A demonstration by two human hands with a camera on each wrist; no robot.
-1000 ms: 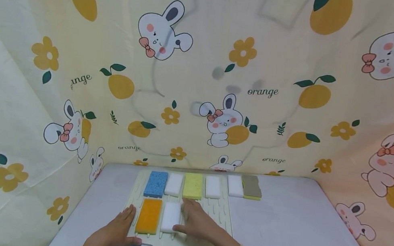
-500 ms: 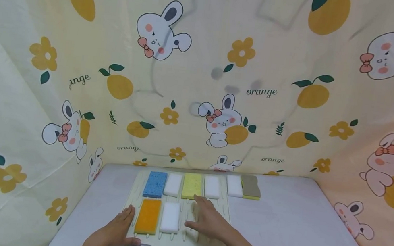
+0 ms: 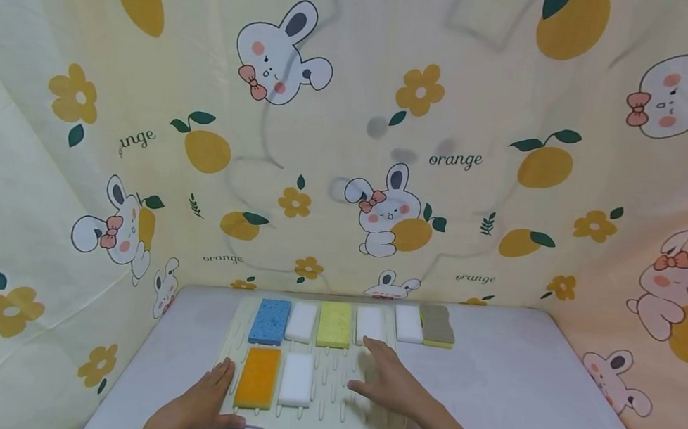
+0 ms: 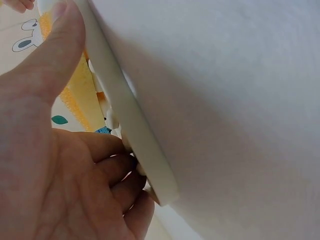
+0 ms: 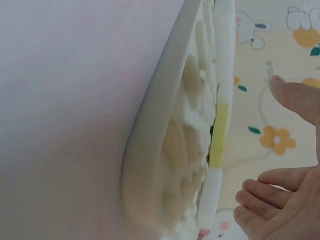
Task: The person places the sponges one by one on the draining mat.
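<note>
A cream ribbed drain board (image 3: pixel 329 425) lies on the table, bearing several sponges. Against its left edge rests my left hand (image 3: pixel 200 396), thumb spread at the front corner beside an orange sponge (image 3: pixel 258 377). In the left wrist view, that thumb and the fingertips touch the board's rim (image 4: pixel 132 115). A white sponge (image 3: pixel 297 379) lies right of the orange one. Behind them stand a blue sponge (image 3: pixel 270 321), a white one (image 3: pixel 302 321), a yellow one (image 3: pixel 334 324) and another white one (image 3: pixel 369 323). My right hand (image 3: pixel 395 383) hovers over the board's right part, fingers apart, holding nothing.
Behind the board's right corner, a white sponge (image 3: pixel 409 323) and a grey-and-yellow scouring sponge (image 3: pixel 437 325) lie side by side on the table (image 3: pixel 526 405). A patterned cloth (image 3: pixel 315 239) hangs behind and along both sides.
My right hand has moved right, away from the front white sponge, which stays on the board. My left hand has kept its place at the board's edge.
</note>
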